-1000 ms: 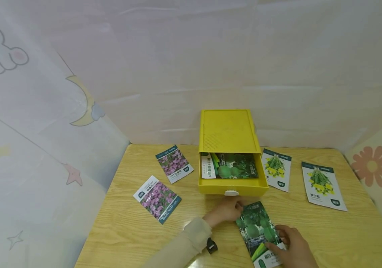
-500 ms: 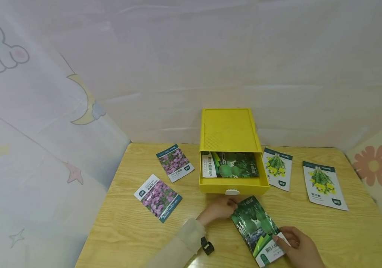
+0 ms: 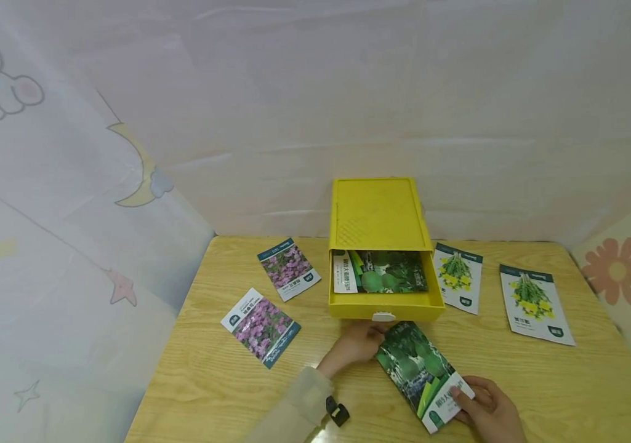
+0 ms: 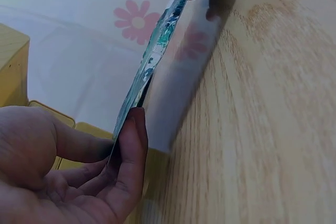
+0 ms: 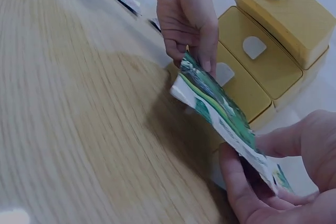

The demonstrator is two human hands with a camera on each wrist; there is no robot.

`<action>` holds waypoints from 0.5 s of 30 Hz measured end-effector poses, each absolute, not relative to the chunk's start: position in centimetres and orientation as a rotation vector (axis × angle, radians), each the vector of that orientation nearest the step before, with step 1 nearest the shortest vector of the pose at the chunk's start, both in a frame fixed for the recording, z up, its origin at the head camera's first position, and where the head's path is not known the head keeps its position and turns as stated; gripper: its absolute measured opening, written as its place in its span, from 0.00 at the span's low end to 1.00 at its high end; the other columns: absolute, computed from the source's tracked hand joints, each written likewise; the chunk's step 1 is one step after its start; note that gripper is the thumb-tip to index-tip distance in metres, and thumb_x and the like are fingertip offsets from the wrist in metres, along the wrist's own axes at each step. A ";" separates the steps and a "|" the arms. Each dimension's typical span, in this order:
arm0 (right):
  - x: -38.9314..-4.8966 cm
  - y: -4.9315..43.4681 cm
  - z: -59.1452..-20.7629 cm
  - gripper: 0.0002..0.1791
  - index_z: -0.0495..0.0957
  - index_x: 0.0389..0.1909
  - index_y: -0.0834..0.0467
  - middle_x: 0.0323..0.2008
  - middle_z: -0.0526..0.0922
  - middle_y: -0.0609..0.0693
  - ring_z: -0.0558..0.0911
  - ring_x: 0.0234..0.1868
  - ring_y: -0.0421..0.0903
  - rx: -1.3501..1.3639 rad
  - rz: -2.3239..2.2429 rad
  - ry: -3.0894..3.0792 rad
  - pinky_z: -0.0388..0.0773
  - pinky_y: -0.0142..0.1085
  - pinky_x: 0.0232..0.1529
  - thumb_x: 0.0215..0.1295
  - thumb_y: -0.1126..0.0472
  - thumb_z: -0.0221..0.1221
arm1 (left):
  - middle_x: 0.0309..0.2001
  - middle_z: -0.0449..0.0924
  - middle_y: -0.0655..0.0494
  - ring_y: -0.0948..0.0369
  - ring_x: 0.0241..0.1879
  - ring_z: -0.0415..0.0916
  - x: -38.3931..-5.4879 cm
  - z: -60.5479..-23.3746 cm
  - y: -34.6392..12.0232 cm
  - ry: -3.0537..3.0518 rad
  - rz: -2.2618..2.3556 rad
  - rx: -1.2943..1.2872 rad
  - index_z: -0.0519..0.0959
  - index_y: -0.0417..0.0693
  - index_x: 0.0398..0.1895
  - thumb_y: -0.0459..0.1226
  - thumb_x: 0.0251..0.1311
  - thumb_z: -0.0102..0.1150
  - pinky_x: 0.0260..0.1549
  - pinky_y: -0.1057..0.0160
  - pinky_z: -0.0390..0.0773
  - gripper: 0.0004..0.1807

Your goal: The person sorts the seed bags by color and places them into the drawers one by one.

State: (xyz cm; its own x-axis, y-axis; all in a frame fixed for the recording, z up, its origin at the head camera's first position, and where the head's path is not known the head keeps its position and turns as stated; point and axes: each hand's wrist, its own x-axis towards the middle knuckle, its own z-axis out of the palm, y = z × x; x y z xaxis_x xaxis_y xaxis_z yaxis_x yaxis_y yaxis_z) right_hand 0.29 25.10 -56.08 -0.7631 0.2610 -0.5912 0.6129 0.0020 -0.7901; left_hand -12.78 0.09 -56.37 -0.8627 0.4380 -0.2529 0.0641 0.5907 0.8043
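Note:
A green seed packet (image 3: pixel 415 369) with a white lower band is held off the table between both hands, in front of a yellow drawer box. My left hand (image 3: pixel 355 342) pinches its upper left corner between thumb and fingers, as the left wrist view shows with the packet (image 4: pixel 152 59) seen edge-on. At the lower right end, my right hand (image 3: pixel 489 411) grips the white band, thumb on top and fingers beneath. The right wrist view has the packet (image 5: pixel 220 108) stretched between the left hand (image 5: pixel 186 19) and the right hand (image 5: pixel 289 177). A similar green packet (image 3: pixel 389 272) lies in the drawer.
The yellow drawer box (image 3: pixel 378 212) stands at the back with its drawer (image 3: pixel 386 307) pulled out. Two purple-flower packets (image 3: pixel 289 269) lie to its left, and two yellow-flower packets (image 3: pixel 537 303) to its right. A patterned cloth wall (image 3: pixel 271 123) rises behind the wooden table (image 3: pixel 199 381).
The green packet has been lifted and shifted a little left and toward the drawer, with both hands on it. My left hand moved left and slightly forward. The drawer and other packets stayed put.

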 end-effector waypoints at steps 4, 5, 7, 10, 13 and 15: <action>0.4 24.6 -56.2 0.56 0.49 0.70 0.71 0.44 0.83 0.63 0.85 0.37 0.49 0.980 -1.908 1.930 0.84 0.45 0.38 0.50 0.53 0.74 | 0.47 0.80 0.64 0.66 0.43 0.77 -12.4 -56.5 -0.2 2.370 1.307 0.374 0.81 0.52 0.53 0.39 0.69 0.54 0.37 0.67 0.76 0.13; 0.4 24.6 -56.3 0.58 0.48 0.70 0.71 0.43 0.83 0.63 0.85 0.37 0.50 0.986 -1.930 1.902 0.84 0.46 0.39 0.49 0.53 0.75 | 0.46 0.81 0.63 0.66 0.45 0.77 -12.3 -56.5 -0.3 2.371 1.334 0.365 0.82 0.52 0.52 0.38 0.69 0.55 0.39 0.67 0.77 0.12; 0.5 24.4 -56.3 0.58 0.47 0.70 0.72 0.41 0.84 0.61 0.85 0.38 0.51 0.995 -1.955 1.854 0.84 0.47 0.40 0.49 0.55 0.75 | 0.46 0.81 0.61 0.65 0.45 0.77 -12.1 -56.3 -0.3 2.377 1.377 0.358 0.82 0.50 0.50 0.38 0.69 0.54 0.41 0.66 0.77 0.12; 0.6 24.3 -56.2 0.52 0.51 0.68 0.74 0.38 0.84 0.57 0.85 0.38 0.51 0.975 -1.976 1.808 0.83 0.48 0.41 0.53 0.56 0.72 | 0.47 0.81 0.58 0.64 0.46 0.77 -11.8 -56.2 -0.5 2.407 1.415 0.373 0.82 0.47 0.49 0.36 0.68 0.54 0.42 0.66 0.78 0.12; 0.7 24.3 -56.1 0.41 0.55 0.65 0.74 0.38 0.85 0.55 0.85 0.39 0.51 0.960 -1.985 1.791 0.83 0.48 0.41 0.61 0.60 0.67 | 0.47 0.81 0.56 0.63 0.46 0.77 -11.5 -56.2 -0.7 2.425 1.453 0.395 0.82 0.45 0.49 0.35 0.68 0.54 0.43 0.65 0.78 0.12; 0.7 24.4 -56.0 0.35 0.57 0.65 0.72 0.38 0.85 0.55 0.85 0.39 0.50 0.950 -1.977 1.796 0.83 0.48 0.41 0.65 0.62 0.63 | 0.46 0.81 0.57 0.64 0.45 0.77 -11.3 -56.3 -0.8 2.442 1.460 0.411 0.82 0.46 0.48 0.35 0.67 0.54 0.43 0.65 0.77 0.11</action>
